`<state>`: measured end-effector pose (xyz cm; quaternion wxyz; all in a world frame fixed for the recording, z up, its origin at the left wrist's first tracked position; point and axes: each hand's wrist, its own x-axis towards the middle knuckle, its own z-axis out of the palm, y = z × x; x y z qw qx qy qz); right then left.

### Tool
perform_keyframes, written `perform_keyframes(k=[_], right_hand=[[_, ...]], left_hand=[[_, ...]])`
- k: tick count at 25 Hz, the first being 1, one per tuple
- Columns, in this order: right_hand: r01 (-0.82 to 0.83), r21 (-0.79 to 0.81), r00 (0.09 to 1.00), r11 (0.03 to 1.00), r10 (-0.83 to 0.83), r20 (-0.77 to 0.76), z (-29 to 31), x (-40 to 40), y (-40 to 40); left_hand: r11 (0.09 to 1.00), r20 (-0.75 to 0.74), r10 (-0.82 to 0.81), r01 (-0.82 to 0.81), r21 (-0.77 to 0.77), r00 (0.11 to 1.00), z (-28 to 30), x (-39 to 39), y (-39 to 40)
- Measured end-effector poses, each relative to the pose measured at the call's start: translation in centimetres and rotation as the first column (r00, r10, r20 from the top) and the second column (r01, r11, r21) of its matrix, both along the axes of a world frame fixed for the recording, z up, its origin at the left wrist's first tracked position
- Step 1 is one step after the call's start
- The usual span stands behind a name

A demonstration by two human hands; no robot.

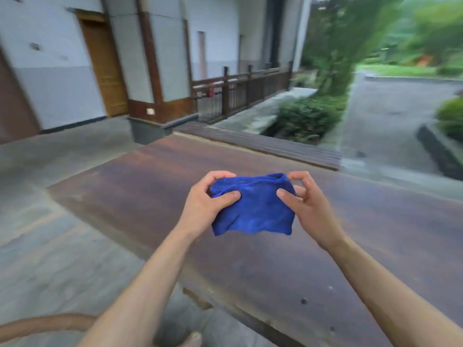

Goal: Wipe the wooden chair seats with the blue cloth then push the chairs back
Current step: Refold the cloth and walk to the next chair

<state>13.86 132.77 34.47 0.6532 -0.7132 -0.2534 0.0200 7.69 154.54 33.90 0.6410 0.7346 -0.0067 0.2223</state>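
No text, label, brand, number or sign can be read here. The small white plate (150,111) low on the brown pillar base is too blurred to show any writing. The red patches (212,92) behind the railing are smeared by motion and show no letters. The cloth (253,206) shows no tag or print.
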Motion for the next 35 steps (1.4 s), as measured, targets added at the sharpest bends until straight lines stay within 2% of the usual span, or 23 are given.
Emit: perform_keyframes(k=[4,8,15,20,28,35], right_hand=[[0.297,-0.015,0.955,0.955,-0.297,0.027,0.7,-3.7,-11.2],[0.518,0.032,0.855,0.855,-0.519,0.019,1.7,-9.0,-20.5],[0.767,0.043,0.638,0.640,-0.769,0.045,2.9,-18.4,-35.0],[0.867,0.071,0.491,0.493,-0.870,0.046,3.1,-24.2,-44.2],[0.945,0.079,0.314,0.317,-0.948,0.050,1.7,-31.6,-55.3],[0.981,0.124,0.150,0.152,-0.988,0.024,-0.3,-34.4,-63.1]], left_hand=[[0.951,0.020,-0.307,0.307,-0.024,0.952,0.3,3.6,-9.9],[0.833,0.046,-0.550,0.551,-0.039,0.834,1.3,4.4,-20.7],[0.588,0.057,-0.806,0.808,-0.032,0.589,2.7,2.2,-38.7],[0.433,0.067,-0.898,0.901,-0.030,0.434,3.2,-0.5,-50.7],[0.277,0.076,-0.958,0.961,0.001,0.277,2.2,-5.1,-65.7],[0.157,0.046,-0.987,0.987,0.041,0.155,1.0,-7.0,-76.1]])
